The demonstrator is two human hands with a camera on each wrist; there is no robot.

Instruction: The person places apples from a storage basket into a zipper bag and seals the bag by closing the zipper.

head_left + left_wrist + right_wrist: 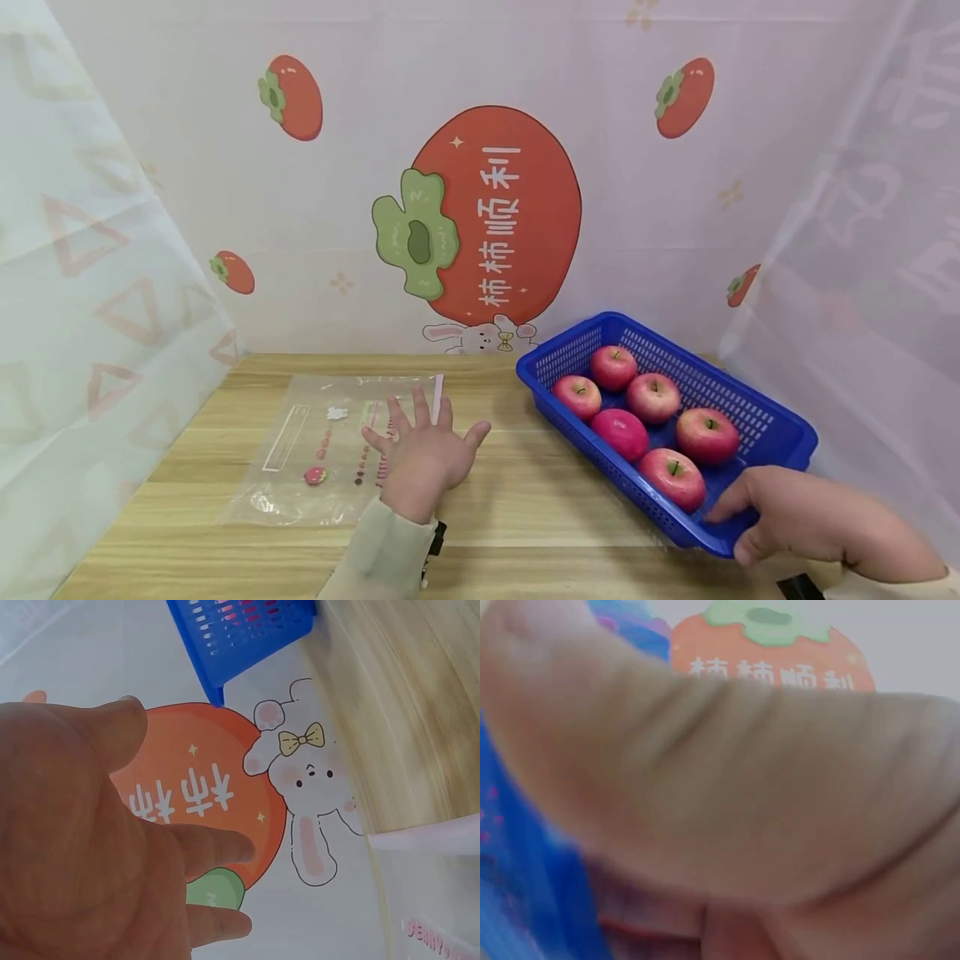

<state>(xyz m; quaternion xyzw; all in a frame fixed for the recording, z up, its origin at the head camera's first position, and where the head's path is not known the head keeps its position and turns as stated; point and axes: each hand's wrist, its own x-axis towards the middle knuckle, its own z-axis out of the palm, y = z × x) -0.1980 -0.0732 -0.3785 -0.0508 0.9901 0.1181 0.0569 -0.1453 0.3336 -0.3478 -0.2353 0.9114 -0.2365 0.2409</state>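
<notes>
My right hand [832, 521] grips the near end of a blue plastic basket [772, 412], with fingers inside its rim and the thumb outside. Several red apples [654, 397] lie in the basket; one darker pink apple [620, 434] shows no stem. In the right wrist view the hand covers most of the picture, with blue basket wall [536, 847] at its left. My left hand [427, 454] has its fingers spread, palm down, over the right part of a clear zip bag [288, 442]. Whether it touches the bag cannot be told. It holds nothing.
The wood-grain table [510, 508] runs back to a white cloth [187, 208] printed with persimmons and a rabbit. Cloth walls stand at both sides. The basket stands at an angle near the right wall. The bag lies flat, printed with small pictures, its pink-white zip edge [438, 398] toward the right.
</notes>
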